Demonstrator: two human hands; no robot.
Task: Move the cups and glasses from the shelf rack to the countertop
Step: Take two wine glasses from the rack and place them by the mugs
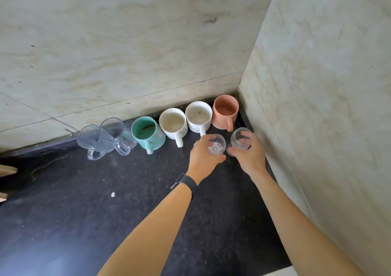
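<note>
Dark speckled countertop (84,191). Row along back wall: clear glass mug (91,141), second clear glass mug (118,135) touching it, teal mug (148,134), white mug (173,124), second white mug (198,117), salmon mug (225,112) at corner. White speck (113,194) mid-counter.

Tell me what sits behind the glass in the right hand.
The orange mug stands behind the glass, in the corner. The right hand covers the glass's base, so anything beneath is hidden.
</note>
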